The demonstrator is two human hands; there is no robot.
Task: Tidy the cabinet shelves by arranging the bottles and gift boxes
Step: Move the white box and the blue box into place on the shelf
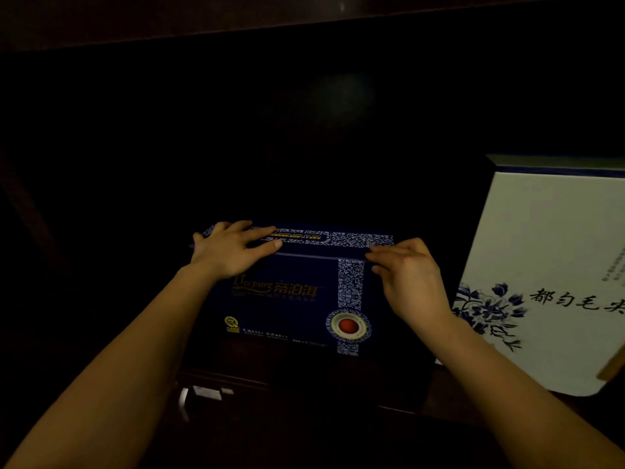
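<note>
— Our fingers on the left hand lie spread and flat across the top edge of the dark blue gift box, not curled round anything. How do we read the right?

— The right hand has its fingertips bent in against the box's upper right corner, touching the top edge. We'd call it a light pinch or a press at the rim; whether the thumb closes behind, we cannot tell.

— So why hold it like that?

— We judge the box stands upright on the shelf, front face toward us, and with a hand at each end of its top we can steady it and slide or square it without tipping it. Flat palms suit a push more than a lift.

— And where does it sit?

— Near the middle of the shelf, close to the front edge, with dark cabinet space behind it.

— What else is around us?

— A white gift box with blue flowers and brush lettering stands just beside our right hand, leaning a little. It bounds any move to the right. Left of the blue box the shelf is too dark to read, and we see no bottles. Something small and pale glints below the shelf edge; we cannot say what it is.
</note>
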